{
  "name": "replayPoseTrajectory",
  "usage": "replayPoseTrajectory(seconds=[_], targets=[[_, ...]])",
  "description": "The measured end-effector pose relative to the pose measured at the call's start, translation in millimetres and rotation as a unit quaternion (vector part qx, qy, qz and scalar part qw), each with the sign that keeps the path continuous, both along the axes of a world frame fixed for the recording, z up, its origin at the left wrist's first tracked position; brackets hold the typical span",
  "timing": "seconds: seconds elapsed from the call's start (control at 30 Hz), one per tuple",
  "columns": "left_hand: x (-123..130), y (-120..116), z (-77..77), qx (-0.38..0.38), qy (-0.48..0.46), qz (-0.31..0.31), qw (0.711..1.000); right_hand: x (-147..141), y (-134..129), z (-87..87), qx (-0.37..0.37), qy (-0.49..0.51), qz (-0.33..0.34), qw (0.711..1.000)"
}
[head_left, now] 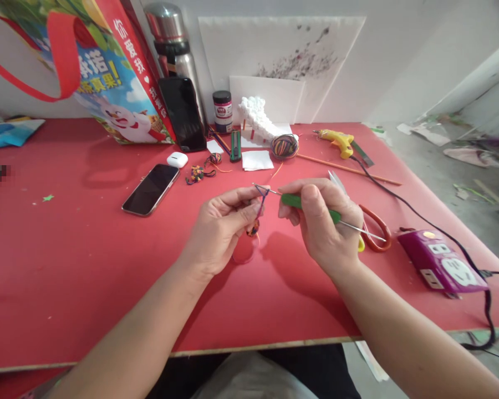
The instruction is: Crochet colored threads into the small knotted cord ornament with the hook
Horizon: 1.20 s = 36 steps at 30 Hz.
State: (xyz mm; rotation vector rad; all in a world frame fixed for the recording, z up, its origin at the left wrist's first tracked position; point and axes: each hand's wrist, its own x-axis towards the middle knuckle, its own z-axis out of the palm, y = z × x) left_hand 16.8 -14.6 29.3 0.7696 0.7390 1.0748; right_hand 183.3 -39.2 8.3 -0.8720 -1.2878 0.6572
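Observation:
My right hand is closed around the green handle of a crochet hook, its thin metal tip pointing left. Yarn in dark purple is looped over the metal shaft near the tip. Pinched between the thumb and fingers of my left hand is the yarn, with a small multicoloured crochet piece hanging just below the fingertips. A loose strand curves down toward the table under the left hand. Beyond the hands lies a ball of multicoloured yarn. Part of the crochet piece is hidden by my fingers.
Scissors with red handles lie beside my right hand, partly hidden. Further right is a purple power strip with a cable. A yellow glue gun sits behind. To the left are a phone, an earphone case and a gift bag.

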Motion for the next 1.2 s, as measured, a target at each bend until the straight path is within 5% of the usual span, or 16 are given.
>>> replayPoseTrajectory(seconds=[0.9,1.2], targets=[[-2.5,1.3,-2.1,0.027,-0.017,0.021,0.999,-1.9,-7.4,0.6,0.05,-0.064,0.047,0.996],[3.4,-3.6,-8.1,0.088,0.052,0.096,0.99,-4.2,-10.3,-2.2,0.082,-0.122,0.0,0.989]])
